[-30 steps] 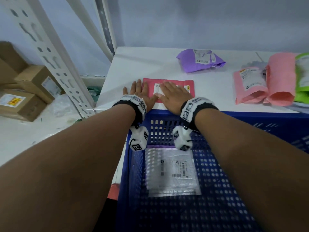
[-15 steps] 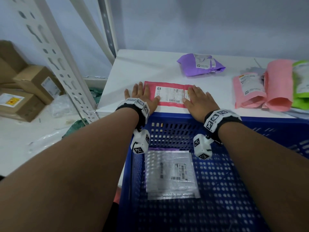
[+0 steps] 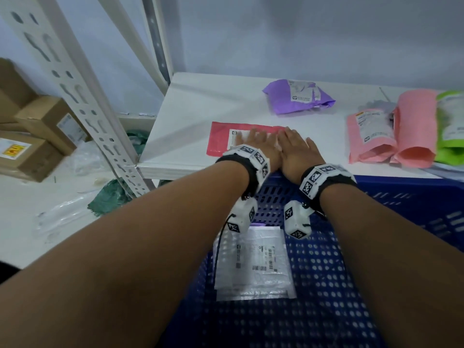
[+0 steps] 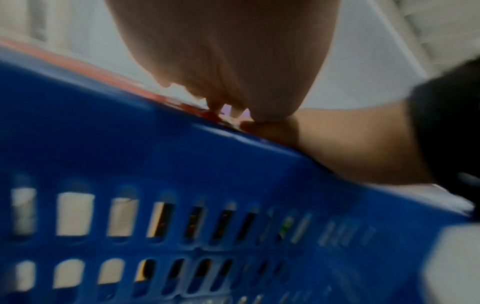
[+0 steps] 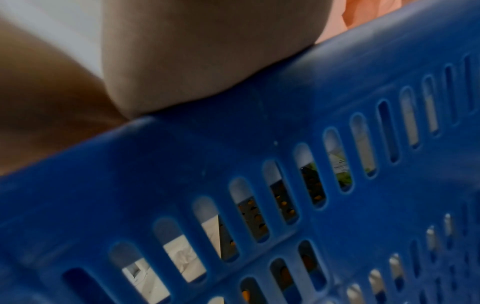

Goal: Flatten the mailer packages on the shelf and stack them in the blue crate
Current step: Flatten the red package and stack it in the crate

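A red mailer (image 3: 219, 141) with a white label lies flat on the white shelf (image 3: 200, 106), close to its front edge. My left hand (image 3: 253, 144) and right hand (image 3: 292, 144) press on it side by side, palms down, fingers straight. The blue crate (image 3: 376, 197) stands just in front of the shelf below my wrists, and a flat white mailer (image 3: 253, 262) lies on its floor. In both wrist views the heel of a hand sits above the blue crate's slotted wall (image 4: 182, 164) (image 5: 285, 127). A strip of red mailer (image 4: 91, 67) shows past the rim.
On the shelf further back sits a crumpled purple mailer (image 3: 296, 99). At the right are two pink mailers (image 3: 369, 136) (image 3: 416, 129) and a green one (image 3: 452, 126). A slotted shelf post (image 3: 75, 84) stands at the left, with cardboard boxes (image 3: 37, 136) on the floor beyond.
Both hands have come together over the middle of the red mailer; half a second ago they were spread at its left and right ends.
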